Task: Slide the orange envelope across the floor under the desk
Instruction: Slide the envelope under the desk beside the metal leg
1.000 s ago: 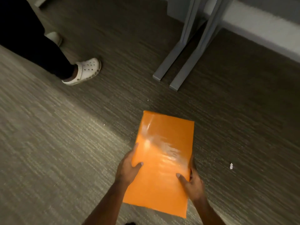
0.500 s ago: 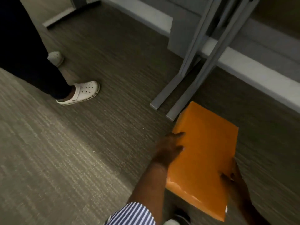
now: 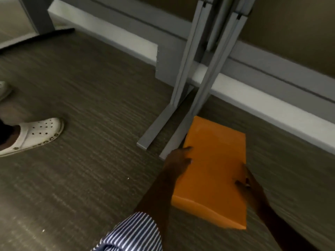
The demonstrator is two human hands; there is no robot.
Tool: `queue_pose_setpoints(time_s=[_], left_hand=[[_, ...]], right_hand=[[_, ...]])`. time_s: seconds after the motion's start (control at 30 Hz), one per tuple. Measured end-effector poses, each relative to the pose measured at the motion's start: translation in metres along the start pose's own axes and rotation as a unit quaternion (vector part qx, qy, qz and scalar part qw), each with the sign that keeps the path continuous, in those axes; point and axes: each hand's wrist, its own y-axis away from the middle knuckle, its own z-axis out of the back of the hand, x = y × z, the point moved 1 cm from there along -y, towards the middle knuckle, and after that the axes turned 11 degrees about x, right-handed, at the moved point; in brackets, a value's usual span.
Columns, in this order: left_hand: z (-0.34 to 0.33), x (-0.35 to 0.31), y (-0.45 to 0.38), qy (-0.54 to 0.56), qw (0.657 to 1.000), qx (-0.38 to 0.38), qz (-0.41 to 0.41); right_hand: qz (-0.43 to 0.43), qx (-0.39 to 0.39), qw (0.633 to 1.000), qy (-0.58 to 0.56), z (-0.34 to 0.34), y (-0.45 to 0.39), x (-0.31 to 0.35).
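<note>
Both hands (image 3: 213, 173) half behind orange envelope (image 3: 215, 171).

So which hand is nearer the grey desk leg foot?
Left. The left hand grips the orange envelope edge right beside the desk leg foot; the right hand holds the opposite edge, farther away.

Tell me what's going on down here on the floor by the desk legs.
A person is holding an orange envelope with both hands, the left hand on its left edge and the right hand on its right edge. The envelope is low over the carpet, its far end close beside the grey desk legs, pointing toward the baseboard. Someone else's foot in a white clog stands off to the left.
</note>
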Motion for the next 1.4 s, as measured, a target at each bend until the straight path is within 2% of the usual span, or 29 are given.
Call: queue_pose_setpoints(time_s=[0.17, 0.37, 0.43, 0.53, 0.6, 0.63, 0.7, 0.77, 0.87, 1.0, 1.13, 1.27, 1.4], left_hand=[[-0.007, 0.021, -0.03, -0.021, 1.0, 0.003, 0.023], [-0.012, 0.03, -0.042, -0.034, 0.999, 0.004, 0.022], [-0.01, 0.031, -0.039, -0.05, 0.998, 0.024, 0.029], [-0.012, 0.029, -0.034, -0.164, 0.983, 0.074, 0.048], [-0.016, 0.026, -0.029, -0.225, 0.97, 0.071, 0.056], [-0.018, 0.024, -0.026, -0.249, 0.965, 0.063, 0.052], [-0.026, 0.021, -0.022, -0.309, 0.949, 0.057, 0.016], [-0.039, 0.021, -0.014, -0.366, 0.927, 0.064, -0.044], [-0.057, 0.02, 0.002, -0.426, 0.896, 0.08, -0.095], [-0.067, 0.015, 0.021, -0.455, 0.878, 0.079, -0.127], [-0.078, 0.013, 0.032, -0.425, 0.893, 0.078, -0.124], [-0.082, 0.013, 0.04, -0.475, 0.868, 0.104, -0.104], [-0.078, 0.014, 0.042, -0.501, 0.85, 0.106, -0.126]], right_hand=[[0.004, 0.014, 0.999, 0.04, -0.006, -0.021, -0.016], [-0.035, 0.001, 0.999, -0.008, -0.017, -0.026, -0.025], [-0.028, 0.029, 0.999, -0.025, -0.022, -0.029, -0.02], [-0.027, 0.051, 0.996, -0.07, -0.02, -0.024, -0.011], [-0.019, 0.039, 0.996, -0.084, -0.021, -0.015, -0.006], [-0.011, 0.028, 0.998, -0.05, -0.023, -0.01, -0.006], [0.026, 0.009, 0.996, 0.09, -0.028, 0.004, -0.006], [0.108, -0.017, 0.974, 0.2, -0.037, 0.02, -0.005], [0.184, -0.013, 0.949, 0.254, -0.054, 0.037, 0.0], [0.187, -0.008, 0.924, 0.334, -0.071, 0.045, 0.009], [0.188, -0.014, 0.913, 0.361, -0.077, 0.05, 0.014], [0.163, 0.004, 0.911, 0.38, -0.077, 0.052, 0.009], [0.161, 0.024, 0.903, 0.397, -0.075, 0.054, 0.0]])
